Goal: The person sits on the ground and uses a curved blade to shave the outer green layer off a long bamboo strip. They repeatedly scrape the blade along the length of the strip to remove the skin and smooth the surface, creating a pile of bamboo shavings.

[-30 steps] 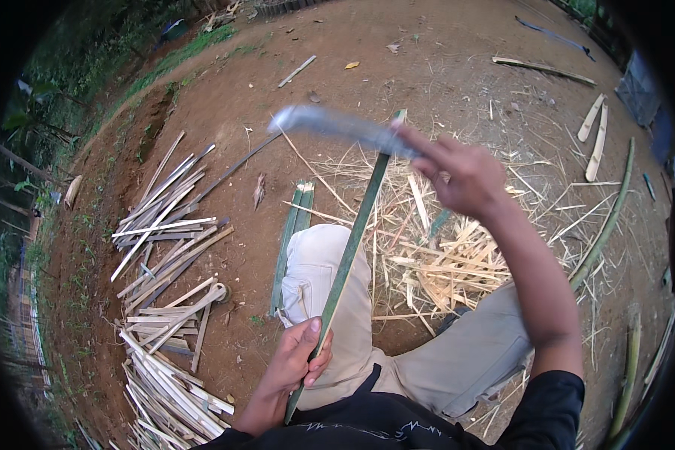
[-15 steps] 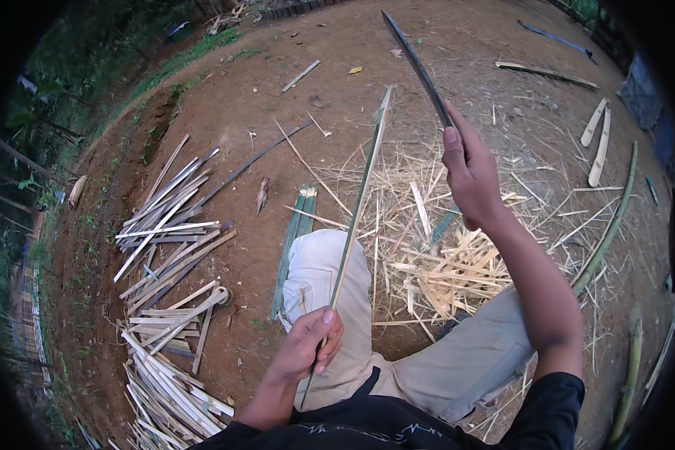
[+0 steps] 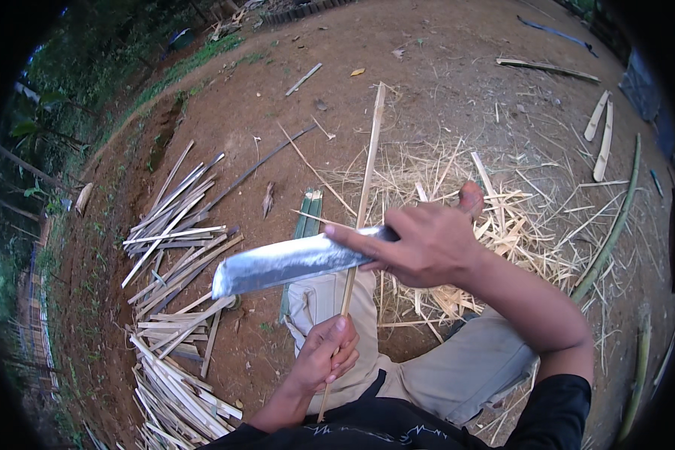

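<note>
My left hand (image 3: pixel 326 356) is closed round the lower part of a long, thin bamboo strip (image 3: pixel 370 157), which slants up and away past my knee with its pale face showing. My right hand (image 3: pixel 431 244) grips a machete (image 3: pixel 288 262) by its handle, which the fingers mostly hide. Its broad, shiny blade points left and lies across the strip, a little above my left hand. One finger of the right hand stretches along the back of the blade. Whether the blade touches the strip, I cannot tell.
Stacks of split bamboo strips (image 3: pixel 176 375) lie on the brown soil at left. Pale shavings (image 3: pixel 502 225) are heaped beyond my legs, with a bare foot (image 3: pixel 470 199) among them. Green split pieces (image 3: pixel 308 214) rest by my left knee. A green pole (image 3: pixel 615 232) curves at right.
My right hand has come down and left, swinging the machete from pointing away to lying across the strip. The strip has turned, showing its pale face instead of its green edge.
</note>
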Tool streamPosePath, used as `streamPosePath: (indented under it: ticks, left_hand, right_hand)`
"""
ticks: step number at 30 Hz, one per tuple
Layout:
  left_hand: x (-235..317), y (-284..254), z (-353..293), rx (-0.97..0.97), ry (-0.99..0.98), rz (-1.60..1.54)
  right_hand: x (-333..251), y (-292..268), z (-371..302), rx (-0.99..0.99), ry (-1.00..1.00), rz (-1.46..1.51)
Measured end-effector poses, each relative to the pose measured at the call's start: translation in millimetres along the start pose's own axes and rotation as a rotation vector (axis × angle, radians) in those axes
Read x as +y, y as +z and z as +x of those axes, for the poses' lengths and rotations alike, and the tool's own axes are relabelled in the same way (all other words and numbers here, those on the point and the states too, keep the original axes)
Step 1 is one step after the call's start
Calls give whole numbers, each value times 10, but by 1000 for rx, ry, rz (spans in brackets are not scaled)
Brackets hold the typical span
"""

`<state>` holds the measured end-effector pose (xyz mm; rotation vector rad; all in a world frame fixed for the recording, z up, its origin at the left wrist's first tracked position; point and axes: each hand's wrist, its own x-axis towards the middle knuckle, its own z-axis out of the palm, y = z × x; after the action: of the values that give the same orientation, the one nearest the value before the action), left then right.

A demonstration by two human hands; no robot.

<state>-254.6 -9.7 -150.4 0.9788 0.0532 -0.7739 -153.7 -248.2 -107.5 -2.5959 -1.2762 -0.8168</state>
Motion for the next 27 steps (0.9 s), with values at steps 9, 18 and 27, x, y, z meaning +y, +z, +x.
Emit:
streamPosePath:
  ticks: [9,18,27]
  left_hand:
    - [-113,-30,-110,13,-43,9]
    - [-92,-64,-178,28,-32,63]
    - [-91,-89,-180,24,-39,73]
  right_hand:
    - [163,52,-60,67,136,-51]
    - [298,101,-71,110,193,-58]
    - [334,84,-50,96,210,-122]
